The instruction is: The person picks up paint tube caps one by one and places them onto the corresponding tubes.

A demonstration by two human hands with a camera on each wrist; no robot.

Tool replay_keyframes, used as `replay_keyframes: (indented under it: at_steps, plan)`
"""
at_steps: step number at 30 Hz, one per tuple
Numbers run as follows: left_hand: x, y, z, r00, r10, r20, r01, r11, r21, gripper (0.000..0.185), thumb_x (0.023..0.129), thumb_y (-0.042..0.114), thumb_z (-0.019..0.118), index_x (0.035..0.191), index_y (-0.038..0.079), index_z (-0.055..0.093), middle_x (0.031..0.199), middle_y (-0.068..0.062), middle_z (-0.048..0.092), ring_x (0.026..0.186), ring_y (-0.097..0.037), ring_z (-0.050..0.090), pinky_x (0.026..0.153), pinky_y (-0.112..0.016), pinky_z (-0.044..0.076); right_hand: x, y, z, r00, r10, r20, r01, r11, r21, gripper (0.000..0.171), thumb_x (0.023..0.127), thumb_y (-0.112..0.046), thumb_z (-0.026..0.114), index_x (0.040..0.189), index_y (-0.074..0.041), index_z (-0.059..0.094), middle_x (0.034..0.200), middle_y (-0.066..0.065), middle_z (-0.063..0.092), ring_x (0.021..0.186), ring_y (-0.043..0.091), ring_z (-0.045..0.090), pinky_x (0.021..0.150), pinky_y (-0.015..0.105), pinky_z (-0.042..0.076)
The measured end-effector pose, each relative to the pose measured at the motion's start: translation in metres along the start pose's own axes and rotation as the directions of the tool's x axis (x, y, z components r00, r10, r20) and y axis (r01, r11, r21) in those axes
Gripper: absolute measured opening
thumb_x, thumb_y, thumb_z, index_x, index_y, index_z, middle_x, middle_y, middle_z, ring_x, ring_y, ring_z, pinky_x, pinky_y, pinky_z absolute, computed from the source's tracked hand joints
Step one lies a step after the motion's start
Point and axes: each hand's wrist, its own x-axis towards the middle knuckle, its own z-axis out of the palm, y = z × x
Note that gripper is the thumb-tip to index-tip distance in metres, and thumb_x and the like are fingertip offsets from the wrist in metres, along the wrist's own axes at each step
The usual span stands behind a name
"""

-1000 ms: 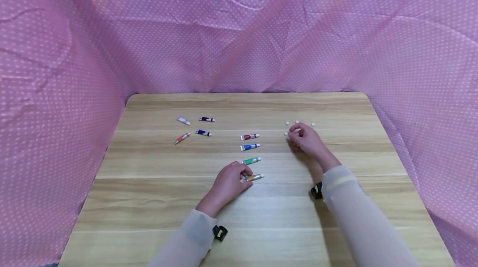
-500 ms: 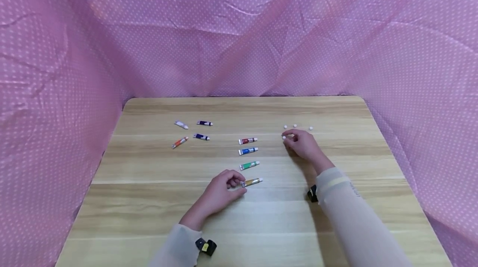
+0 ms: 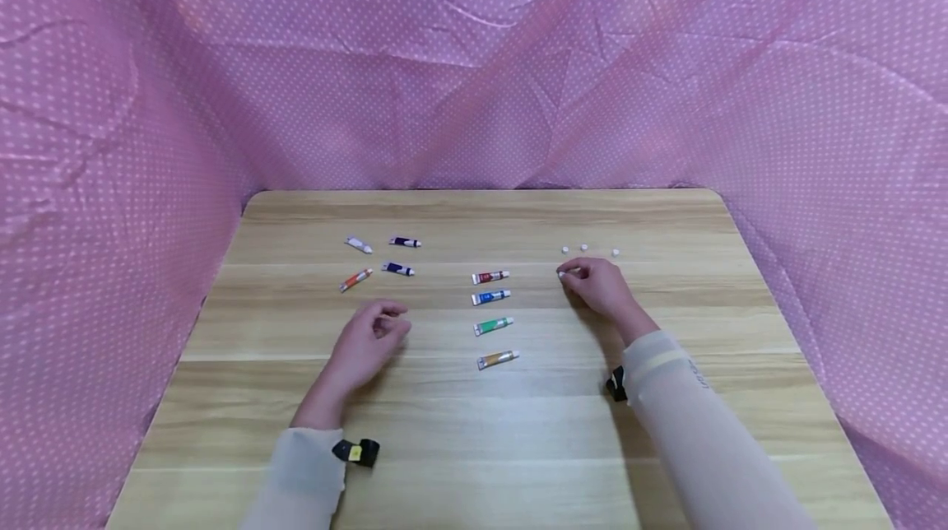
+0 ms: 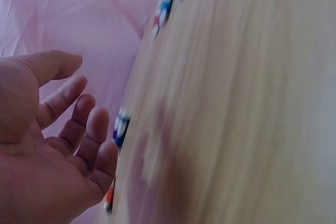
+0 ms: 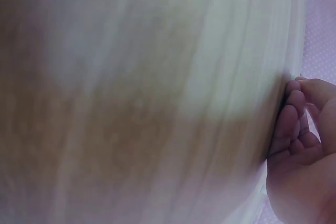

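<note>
My left hand [image 3: 366, 345] hovers over the left-centre of the table, fingers loosely bent and holding nothing; the left wrist view shows its bare palm. Beyond it lie an orange paint tube [image 3: 356, 280], a pale paint tube [image 3: 359, 245] and two dark purple paint tubes [image 3: 398, 269]. A red paint tube [image 3: 490, 276], a blue one [image 3: 491, 297], a green one [image 3: 493, 326] and a gold one [image 3: 498, 360] form a column at the middle. My right hand [image 3: 601, 287] rests low at the table, its thumb and fingertips pinching a small white cap [image 3: 560, 273], mostly hidden.
Three more white caps, a left one [image 3: 564, 249], a middle one [image 3: 583, 248] and a right one [image 3: 615, 253], lie just past my right hand. The wooden table [image 3: 444, 481] ends at a pink dotted curtain [image 3: 474, 118] on the far side and both flanks.
My left hand has let go of the gold tube and moved left, toward the orange and purple tubes. My right hand's fingertips have closed on the nearest white cap.
</note>
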Motion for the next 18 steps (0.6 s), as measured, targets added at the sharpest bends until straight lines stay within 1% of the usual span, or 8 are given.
replay_keyframes:
  at_steps: [2, 3, 6, 9, 11, 13, 15, 18]
  plan:
    - [0.004, -0.005, -0.011, 1.0, -0.002, -0.014, 0.002, 1.0, 0.019, 0.043, 0.109, 0.032, 0.066, 0.147, 0.013, 0.059, 0.145, -0.016, 0.057, 0.128, -0.034, 0.063, 0.111, -0.054, 0.054, -0.001, 0.001, 0.001, 1.0, 0.005, 0.003, -0.005, 1.0, 0.006, 0.022, 0.106, -0.026, 0.071, 0.123, -0.016, 0.08, 0.098, 0.008, 0.078, 0.091, 0.023, 0.067, 0.084, 0.033, 0.05]
    - [0.007, -0.007, -0.016, 1.0, -0.014, -0.024, 0.015, 0.999, 0.028, 0.045, 0.109, 0.032, 0.066, 0.149, 0.013, 0.057, 0.148, -0.018, 0.053, 0.131, -0.036, 0.061, 0.112, -0.056, 0.053, -0.001, 0.001, 0.001, 1.0, 0.007, 0.003, -0.007, 1.0, 0.011, 0.022, 0.106, -0.026, 0.071, 0.123, -0.016, 0.081, 0.1, 0.009, 0.078, 0.092, 0.023, 0.067, 0.085, 0.034, 0.051]
    - [0.014, -0.013, -0.029, 0.996, -0.061, -0.06, 0.064, 0.997, 0.051, 0.052, 0.108, 0.031, 0.065, 0.156, 0.014, 0.05, 0.162, -0.023, 0.038, 0.143, -0.044, 0.052, 0.118, -0.063, 0.047, -0.002, 0.001, 0.002, 1.0, 0.012, 0.006, -0.012, 1.0, 0.013, 0.022, 0.106, -0.026, 0.07, 0.124, -0.017, 0.081, 0.105, 0.01, 0.079, 0.096, 0.024, 0.068, 0.089, 0.037, 0.053]
    - [0.019, -0.017, -0.039, 0.989, -0.115, -0.089, 0.121, 0.991, 0.058, 0.061, 0.108, 0.032, 0.064, 0.162, 0.015, 0.042, 0.172, -0.024, 0.021, 0.153, -0.048, 0.04, 0.123, -0.068, 0.04, -0.002, 0.0, 0.003, 1.0, 0.014, 0.003, -0.014, 1.0, 0.011, 0.023, 0.107, -0.025, 0.069, 0.124, -0.017, 0.08, 0.107, 0.011, 0.08, 0.098, 0.025, 0.069, 0.092, 0.041, 0.054]
    - [0.022, -0.018, -0.043, 0.984, -0.142, -0.11, 0.149, 0.987, 0.055, 0.066, 0.107, 0.031, 0.065, 0.164, 0.014, 0.037, 0.173, -0.024, 0.018, 0.152, -0.048, 0.04, 0.123, -0.067, 0.041, -0.003, 0.0, 0.003, 1.0, 0.013, -0.004, -0.013, 1.0, 0.011, 0.022, 0.106, -0.025, 0.069, 0.123, -0.016, 0.081, 0.107, 0.012, 0.08, 0.098, 0.026, 0.07, 0.092, 0.042, 0.054]
    - [0.026, -0.021, -0.046, 0.977, -0.162, -0.141, 0.169, 0.985, 0.044, 0.068, 0.106, 0.029, 0.066, 0.165, 0.012, 0.036, 0.172, -0.024, 0.019, 0.149, -0.046, 0.042, 0.121, -0.066, 0.043, -0.003, 0.0, 0.004, 1.0, 0.01, -0.01, -0.01, 1.0, 0.015, 0.022, 0.106, -0.025, 0.068, 0.123, -0.016, 0.081, 0.108, 0.012, 0.081, 0.098, 0.026, 0.071, 0.092, 0.042, 0.055]
    - [0.03, -0.024, -0.047, 0.968, -0.181, -0.173, 0.189, 0.982, 0.027, 0.069, 0.105, 0.028, 0.067, 0.165, 0.011, 0.035, 0.17, -0.024, 0.021, 0.146, -0.045, 0.044, 0.12, -0.064, 0.045, -0.003, 0.0, 0.004, 1.0, 0.007, -0.018, -0.007, 1.0, 0.021, 0.022, 0.106, -0.025, 0.068, 0.122, -0.015, 0.081, 0.108, 0.012, 0.081, 0.1, 0.027, 0.072, 0.092, 0.041, 0.055]
    - [0.036, -0.03, -0.046, 0.957, -0.211, -0.197, 0.215, 0.977, -0.001, 0.072, 0.104, 0.028, 0.067, 0.166, 0.01, 0.033, 0.17, -0.025, 0.019, 0.146, -0.045, 0.044, 0.121, -0.063, 0.044, -0.002, 0.002, 0.003, 1.0, 0.008, -0.018, -0.007, 0.999, 0.032, 0.023, 0.106, -0.025, 0.068, 0.122, -0.014, 0.081, 0.11, 0.013, 0.081, 0.102, 0.028, 0.072, 0.094, 0.043, 0.055]
